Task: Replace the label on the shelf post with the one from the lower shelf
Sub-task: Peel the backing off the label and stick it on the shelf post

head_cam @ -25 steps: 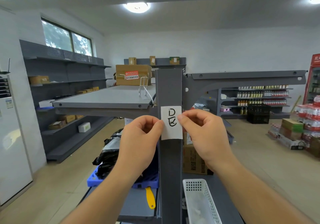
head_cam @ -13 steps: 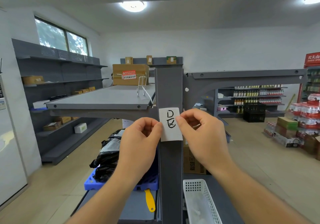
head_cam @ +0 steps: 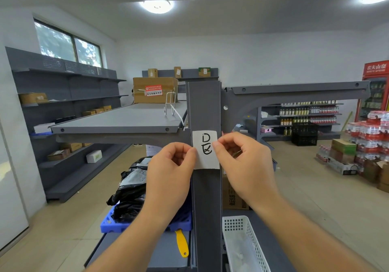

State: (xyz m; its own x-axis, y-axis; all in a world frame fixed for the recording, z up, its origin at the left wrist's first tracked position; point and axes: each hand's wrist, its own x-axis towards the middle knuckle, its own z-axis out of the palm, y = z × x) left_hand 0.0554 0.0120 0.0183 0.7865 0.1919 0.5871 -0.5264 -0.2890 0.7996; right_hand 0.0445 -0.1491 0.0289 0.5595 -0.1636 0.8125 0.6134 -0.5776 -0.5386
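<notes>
A white paper label (head_cam: 205, 150) with black handwritten marks lies flat against the front of the grey shelf post (head_cam: 205, 198), just below the upper shelf. My left hand (head_cam: 171, 170) pinches the label's left edge between thumb and fingers. My right hand (head_cam: 242, 162) pinches its right edge at about mid height. Both hands are at the same height, one on each side of the post. The lower shelf (head_cam: 164, 252) lies below my forearms.
A grey upper shelf (head_cam: 117, 122) juts left from the post, with a cardboard box (head_cam: 154, 89) and a white wire hook on it. Below sit a blue crate (head_cam: 117, 225) with black bags, a yellow-handled tool (head_cam: 182, 243) and a white perforated basket (head_cam: 245, 244). Stocked racks stand at right.
The label now sits a little straighter and flatter on the post, with both hands still at its edges. The camera view has drifted slightly.
</notes>
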